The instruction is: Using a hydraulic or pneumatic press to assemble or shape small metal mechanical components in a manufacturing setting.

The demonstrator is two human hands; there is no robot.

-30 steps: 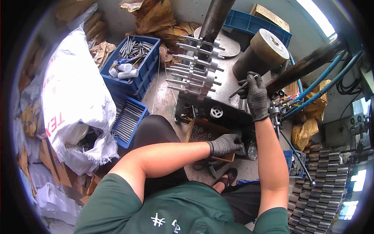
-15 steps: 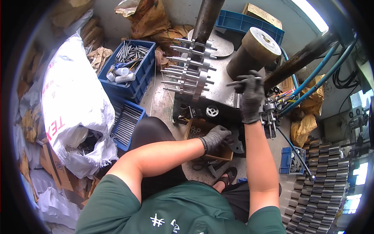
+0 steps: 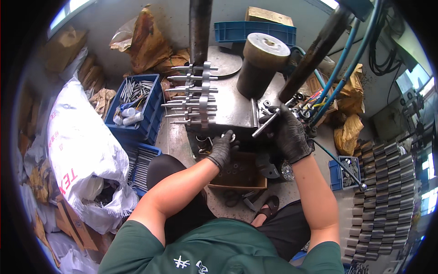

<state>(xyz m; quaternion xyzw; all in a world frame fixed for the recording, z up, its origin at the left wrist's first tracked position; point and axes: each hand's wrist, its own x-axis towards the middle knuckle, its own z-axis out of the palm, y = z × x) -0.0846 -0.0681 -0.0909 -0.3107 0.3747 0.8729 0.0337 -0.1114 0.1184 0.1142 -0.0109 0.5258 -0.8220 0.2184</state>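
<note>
My right hand, in a dark grey glove, is closed around a metal rod that slants down to the left over the bench front. My gloved left hand is at the bench's front edge with its fingers curled round a small pale metal disc, mostly hidden by them. Between the hands another metal rod lies on the steel bench top. Along the left edge of the bench stands a row of shafts fitted with discs. Below my left hand, a wooden drawer contains several rings.
A thick metal cylinder and two dark posts rise from the bench. Blue crates of rods and a white sack stand left. At right are blue hoses, a lever with a ball end and stacked metal cylinders.
My left hand has moved from above the drawer up to the bench edge and closed on the disc. My right hand has come down, bringing its rod lower. The view has turned to the right.
</note>
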